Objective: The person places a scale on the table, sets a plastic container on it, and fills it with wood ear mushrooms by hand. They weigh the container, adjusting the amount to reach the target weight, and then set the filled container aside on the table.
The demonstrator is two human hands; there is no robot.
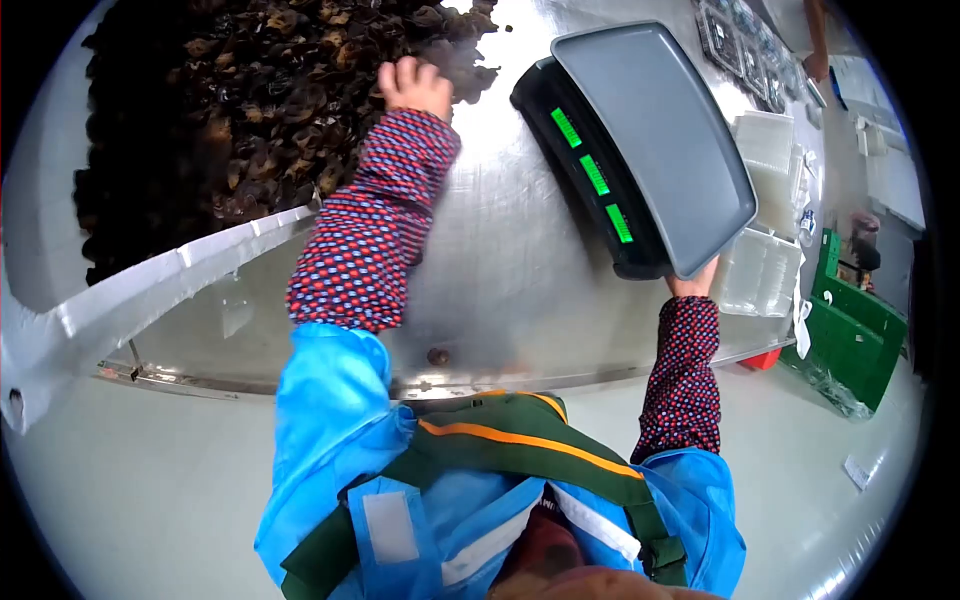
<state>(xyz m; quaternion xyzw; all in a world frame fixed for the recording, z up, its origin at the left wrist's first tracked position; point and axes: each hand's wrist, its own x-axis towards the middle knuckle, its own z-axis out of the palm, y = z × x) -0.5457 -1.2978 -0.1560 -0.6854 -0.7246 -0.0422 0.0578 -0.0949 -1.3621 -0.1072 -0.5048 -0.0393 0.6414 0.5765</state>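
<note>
My left hand (416, 90) is at the right edge of a large heap of dark brown, wrinkled pieces that look like wood ear fungus (300, 110). Its fingers are spread over the pieces, and none shows in its grasp. To the right, a scale (660, 140) with a grey plate and three green displays rests at an angle on the metal table (480, 260). My right hand (697, 278) is at the scale's lower right corner, partly under the plate; its fingers are hidden beneath it.
A white tray edge (190, 262) runs along the heap's near side. Clear plastic boxes (762, 265) are stacked right of the scale, with packed trays (740, 50) beyond. A green crate (850, 340) stands at right. Part of another person's arm (816, 40) shows at the upper right.
</note>
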